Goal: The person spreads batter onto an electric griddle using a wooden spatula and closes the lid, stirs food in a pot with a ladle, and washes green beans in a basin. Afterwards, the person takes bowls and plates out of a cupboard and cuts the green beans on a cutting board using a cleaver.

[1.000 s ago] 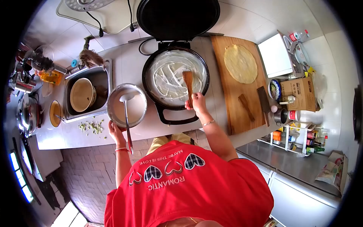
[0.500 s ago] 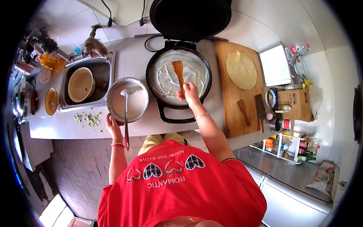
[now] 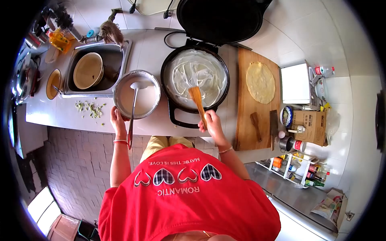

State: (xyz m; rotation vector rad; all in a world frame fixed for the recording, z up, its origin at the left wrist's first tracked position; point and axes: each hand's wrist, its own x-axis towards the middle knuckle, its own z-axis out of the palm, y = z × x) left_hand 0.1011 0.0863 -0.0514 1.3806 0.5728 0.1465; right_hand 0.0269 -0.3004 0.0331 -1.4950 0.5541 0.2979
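Note:
My right hand [image 3: 212, 125] is closed around the handle of a wooden spatula [image 3: 198, 103]. Its flat blade is over the near part of white batter [image 3: 197, 72], which lies spread in swirls across a round black electric griddle [image 3: 164, 76]. The griddle's lid [image 3: 220, 20] stands raised behind it. At the counter's front edge, my left hand [image 3: 118, 121] grips the near-left side of a metal bowl [image 3: 117, 98] of pale batter. A ladle [image 3: 135, 94] rests in that bowl, its red handle sticking out over the rim toward me.
Right of the griddle, a wooden board [image 3: 251, 134] carries a round flat pancake [image 3: 260, 82] and another wooden spatula [image 3: 256, 125]. A sink [image 3: 122, 68] with a beige bowl [image 3: 88, 71] in it is at left. Chopped green bits [image 3: 90, 108] lie on the counter.
My right hand has drawn the spatula back toward me, from the middle of the griddle to its near side. My left hand stays on the bowl. The whole view has shifted slightly.

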